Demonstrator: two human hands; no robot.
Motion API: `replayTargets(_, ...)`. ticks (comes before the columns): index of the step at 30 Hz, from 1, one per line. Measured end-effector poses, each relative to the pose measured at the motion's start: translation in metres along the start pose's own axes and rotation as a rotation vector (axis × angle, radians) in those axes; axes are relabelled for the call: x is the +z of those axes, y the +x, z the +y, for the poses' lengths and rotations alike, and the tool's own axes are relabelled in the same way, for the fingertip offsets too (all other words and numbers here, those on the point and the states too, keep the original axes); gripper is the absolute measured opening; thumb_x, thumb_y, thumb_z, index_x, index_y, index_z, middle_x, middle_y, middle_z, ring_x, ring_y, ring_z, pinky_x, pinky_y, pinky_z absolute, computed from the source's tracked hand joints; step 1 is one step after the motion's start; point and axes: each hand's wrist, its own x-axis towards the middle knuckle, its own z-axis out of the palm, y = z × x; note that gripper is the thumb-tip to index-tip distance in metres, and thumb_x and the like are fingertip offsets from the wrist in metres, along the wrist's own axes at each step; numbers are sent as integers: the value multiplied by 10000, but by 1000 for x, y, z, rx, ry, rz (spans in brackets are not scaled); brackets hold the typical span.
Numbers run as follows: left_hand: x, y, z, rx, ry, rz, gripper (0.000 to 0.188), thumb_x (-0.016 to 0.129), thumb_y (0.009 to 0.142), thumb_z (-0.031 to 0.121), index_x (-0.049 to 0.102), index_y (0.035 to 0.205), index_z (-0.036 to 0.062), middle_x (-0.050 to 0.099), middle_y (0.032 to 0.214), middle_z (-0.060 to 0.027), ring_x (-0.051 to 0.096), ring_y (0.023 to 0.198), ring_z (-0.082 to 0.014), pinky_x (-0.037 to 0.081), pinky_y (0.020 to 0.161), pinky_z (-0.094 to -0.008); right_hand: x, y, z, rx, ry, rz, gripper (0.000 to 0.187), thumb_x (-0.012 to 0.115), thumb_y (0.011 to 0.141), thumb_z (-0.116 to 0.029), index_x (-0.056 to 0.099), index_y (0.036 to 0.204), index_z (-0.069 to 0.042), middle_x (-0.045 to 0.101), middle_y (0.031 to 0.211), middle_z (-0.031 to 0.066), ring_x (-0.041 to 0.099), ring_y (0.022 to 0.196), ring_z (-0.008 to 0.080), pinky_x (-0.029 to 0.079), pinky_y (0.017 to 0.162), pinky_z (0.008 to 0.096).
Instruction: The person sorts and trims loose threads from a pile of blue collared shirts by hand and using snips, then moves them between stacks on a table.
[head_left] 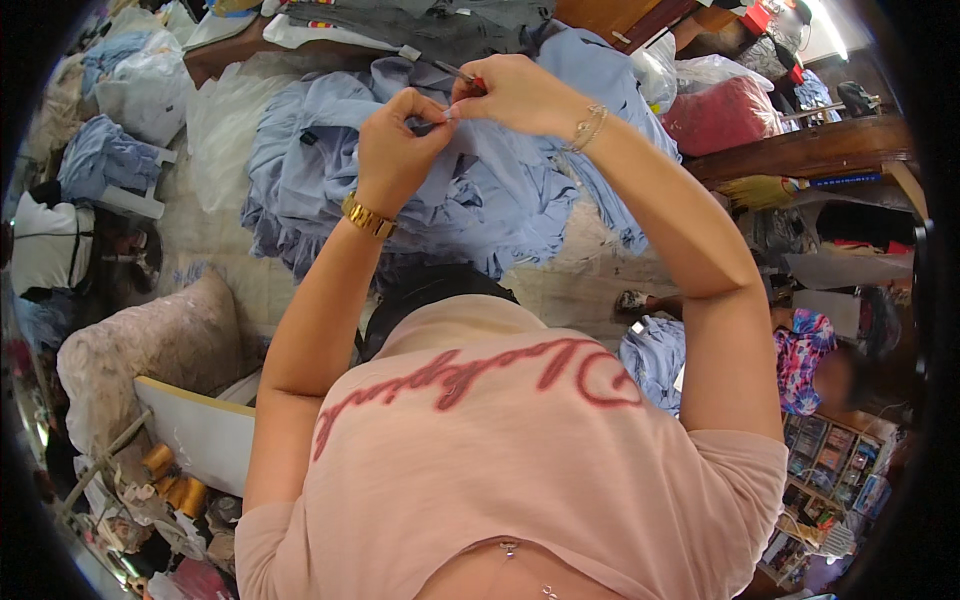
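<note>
Both of my hands meet over a heap of light blue garments [480, 210]. My left hand [400, 145] is closed, its thumb and forefinger pinched on a tiny pale bit too small to name. Touching those fingertips is my right hand [515, 95], its thumb and forefinger also closed at the pale bit. Tucked in the right hand is a pair of small snips [457, 73], with a dark blade pointing left and red showing by the fingers. The hand hides most of the tool. Beneath the left hand, the blue cloth lies crumpled.
Dark grey cloth [430, 22] lies beyond the heap. At left stand a plastic-covered padded seat [150, 350] and a white stool [135, 190] bearing blue garments. A red sack [722, 115] rests at far right. Another person in a colourful top [803, 360] is on the right.
</note>
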Motion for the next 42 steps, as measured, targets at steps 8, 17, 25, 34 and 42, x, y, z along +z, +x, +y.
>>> replayTargets(8,14,-8,-8,-37,-167,-134,148,689,719,41,575,812,25,619,835,-52,576,776,-101,445,704,-219,43,-23,30,127,552,275,152,583,743,-151,623,827,-30,570,632,-4,467,510,48,371,447,216)
replayTargets(17,9,-21,-10,-300,-118,-252,215,655,771,53,584,967,0,629,926,-53,572,839,-88,449,759,-211,101,-40,34,126,504,563,129,582,748,-86,606,840,0,617,699,141,591,596,187,445,565,273)
replayTargets(25,-3,-27,-10,-489,-287,-186,217,668,757,54,608,951,-22,645,869,-61,585,777,-90,458,716,-207,109,-35,40,196,866,434,159,570,809,-118,565,945,-35,600,681,69,515,526,121,398,493,239)
replayTargets(34,-14,-24,-11,-499,-310,-144,278,668,749,35,575,1003,-29,621,956,-82,583,859,-114,466,783,-232,75,-51,30,389,1363,-114,322,381,921,-304,510,1073,-51,517,711,30,378,413,55,295,376,205)
replayTargets(42,-20,-21,-20,-546,-366,-200,271,669,754,59,576,996,-21,618,939,-73,581,843,-117,454,781,-239,63,-43,20,455,1264,-226,290,424,909,-266,568,985,-27,520,632,48,359,351,63,271,323,208)
